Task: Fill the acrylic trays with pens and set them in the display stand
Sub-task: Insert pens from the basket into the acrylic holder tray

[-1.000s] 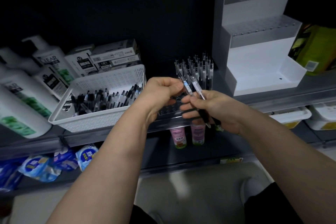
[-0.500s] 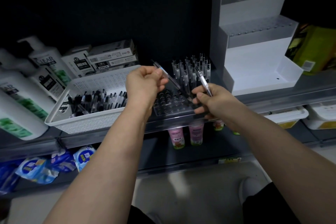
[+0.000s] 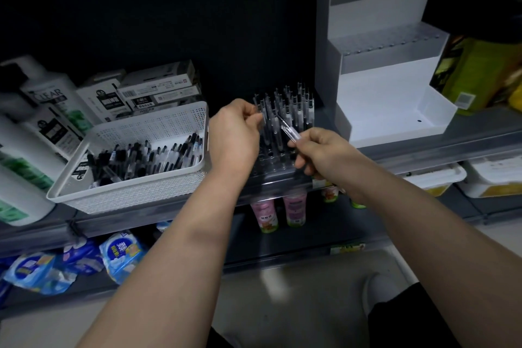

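A clear acrylic tray [image 3: 272, 168] with rows of holes sits on the shelf edge; several pens [image 3: 293, 110] stand upright in its back rows. My left hand [image 3: 234, 135] pinches a clear pen [image 3: 263, 116] held upright at the tray's back left. My right hand [image 3: 319, 152] grips another clear pen [image 3: 289, 130], tip slanted up-left over the tray. A white perforated basket [image 3: 158, 124] to the left holds several loose pens [image 3: 147, 159]. The white stepped display stand [image 3: 378, 87] rises to the right, its lowest step bare.
Shampoo bottles [image 3: 48, 104] and small boxes [image 3: 158, 90] crowd the shelf's left. Yellow-green packs [image 3: 480, 73] stand right of the stand. Pink bottles [image 3: 293, 210], blue packets [image 3: 118, 254] and white tubs [image 3: 435, 179] fill the lower shelves.
My left hand has carried its pen from above the basket's corner rightward and set it upright at the tray's back rows. My right hand kept its pen and shifted slightly.
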